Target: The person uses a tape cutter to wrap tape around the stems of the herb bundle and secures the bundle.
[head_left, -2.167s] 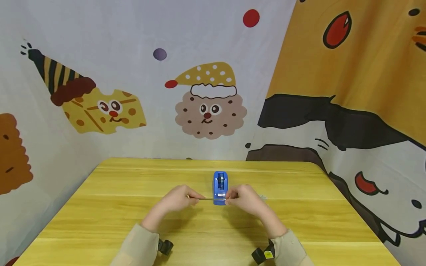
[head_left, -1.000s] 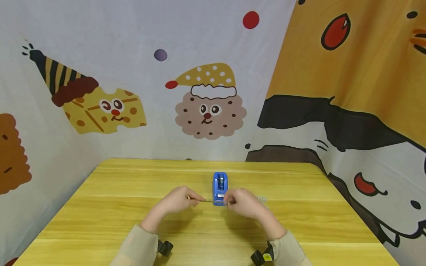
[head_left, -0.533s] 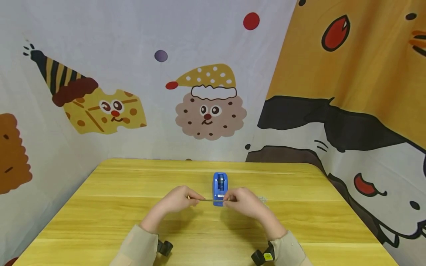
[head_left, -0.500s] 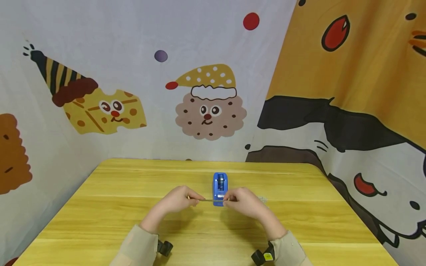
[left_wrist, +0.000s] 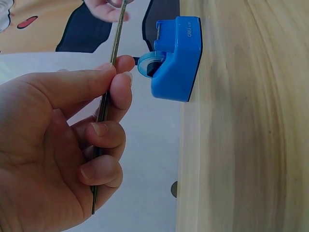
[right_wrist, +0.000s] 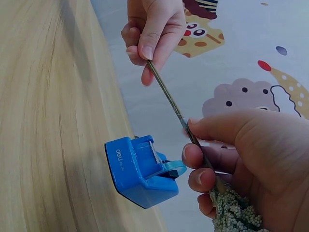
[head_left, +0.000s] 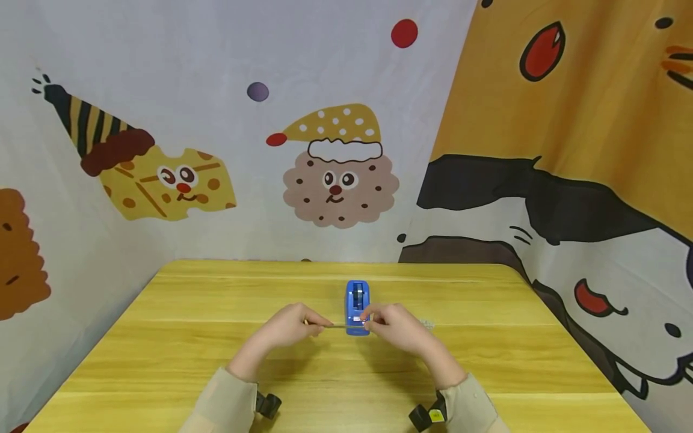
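Note:
My left hand point(head_left: 292, 325) grips the lower end of a thin brown-green flower stem point(left_wrist: 117, 41), its fingers curled around it in the left wrist view. My right hand point(head_left: 397, 328) pinches the same stem between thumb and fingers, close to a head of tiny pale green-white blossoms point(right_wrist: 234, 210). A small bluish patch point(right_wrist: 184, 124) shows on the stem by the right thumb; it looks like tape. The stem lies level between both hands, above the table. Just beyond it stands a blue tape dispenser point(head_left: 357, 294) with a clear bluish tape roll point(right_wrist: 174, 168).
The wood-patterned table point(head_left: 216, 361) spreads around and below both hands. A printed curtain point(head_left: 216, 72) with cartoon figures hangs behind the table's far edge. Black wrist cameras point(head_left: 267, 405) sit at the beige sleeves.
My right fingers have shifted slightly around the stem, the index finger now lifted a little apart from the thumb. The left hand and the tape dispenser stay in place.

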`<state>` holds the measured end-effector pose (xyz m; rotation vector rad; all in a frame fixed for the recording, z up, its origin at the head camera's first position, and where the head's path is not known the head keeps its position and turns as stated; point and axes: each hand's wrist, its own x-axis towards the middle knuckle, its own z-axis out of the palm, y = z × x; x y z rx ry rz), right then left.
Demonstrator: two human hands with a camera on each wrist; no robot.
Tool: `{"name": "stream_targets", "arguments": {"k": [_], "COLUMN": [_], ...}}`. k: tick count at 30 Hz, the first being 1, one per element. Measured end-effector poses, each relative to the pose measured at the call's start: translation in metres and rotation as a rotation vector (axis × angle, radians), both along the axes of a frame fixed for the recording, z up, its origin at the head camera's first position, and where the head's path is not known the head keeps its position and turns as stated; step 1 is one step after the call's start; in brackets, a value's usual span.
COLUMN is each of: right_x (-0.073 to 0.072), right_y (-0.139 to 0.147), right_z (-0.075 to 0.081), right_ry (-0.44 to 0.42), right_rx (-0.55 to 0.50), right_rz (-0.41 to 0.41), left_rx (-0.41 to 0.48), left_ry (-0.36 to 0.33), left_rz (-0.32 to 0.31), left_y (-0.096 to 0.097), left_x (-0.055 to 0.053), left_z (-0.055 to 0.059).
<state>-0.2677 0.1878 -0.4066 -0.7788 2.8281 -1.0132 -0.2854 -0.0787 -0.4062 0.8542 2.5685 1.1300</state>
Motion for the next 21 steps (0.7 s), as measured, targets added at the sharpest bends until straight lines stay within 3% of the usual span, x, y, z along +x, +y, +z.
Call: {"name": "stream_targets", "arguments": {"k": [21], "right_x": [-0.0012], "right_y": [-0.0009], "right_z": [-0.0019], "right_ry": [0.020], "right_rx": [0.042], "right_rz": [0.034], "left_rx": [0.003], "left_ry": [-0.005], "left_rz": [-0.004], "left_y": [-0.0006], "left_x": [0.0015], "left_z": [-0.0002]}}
